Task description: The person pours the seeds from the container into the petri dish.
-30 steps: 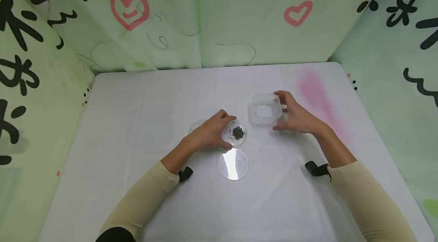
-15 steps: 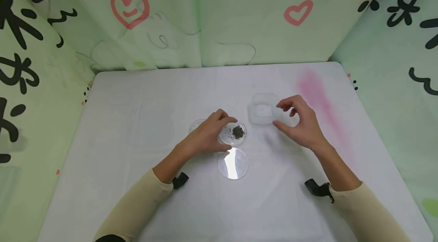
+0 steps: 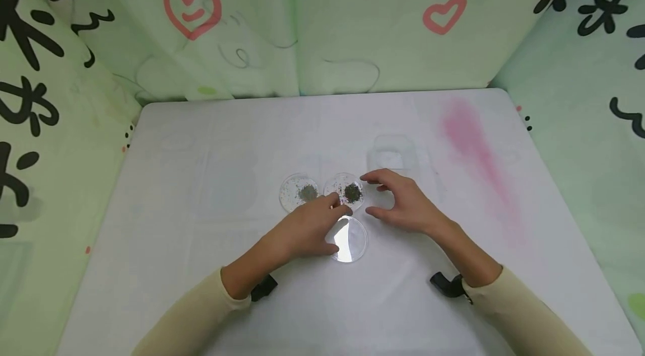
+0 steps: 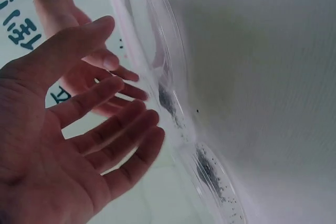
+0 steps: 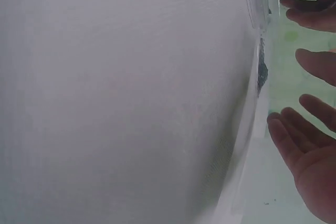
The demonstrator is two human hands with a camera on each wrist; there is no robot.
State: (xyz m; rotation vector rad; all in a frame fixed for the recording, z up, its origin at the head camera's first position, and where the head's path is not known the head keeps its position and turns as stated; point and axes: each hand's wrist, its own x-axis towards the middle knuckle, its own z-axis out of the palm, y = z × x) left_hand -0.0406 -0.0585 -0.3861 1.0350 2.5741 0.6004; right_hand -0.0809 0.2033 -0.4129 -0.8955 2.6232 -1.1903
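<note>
Three round clear petri dishes form a triangle on the table. The left dish [image 3: 289, 191] bears grey-green crumbs; the right dish [image 3: 352, 193] bears a darker heap of dried flakes. Nearest the person is a petri dish [image 3: 355, 239] without crumbs, glinting with reflected light. My left hand [image 3: 309, 228] hovers over that dish's left side, thumb and fingers parted, holding nothing. In the left wrist view its fingers [image 4: 113, 140] are loosely bent, apart from the dishes. My right hand [image 3: 405, 202] hovers just right of the dark-flake dish, fingers relaxed and nothing in them.
A translucent plastic container [image 3: 392, 148] stands behind the right hand, partly overlapped by it. White cloth covers the table [image 3: 227, 137]. Green fabric walls [image 3: 353, 26] with drawings enclose the back and both sides.
My right hand has let go of the plastic container and moved left to the dark-flake dish. My left hand has drawn back from that dish toward the near one, uncovering the left dish.
</note>
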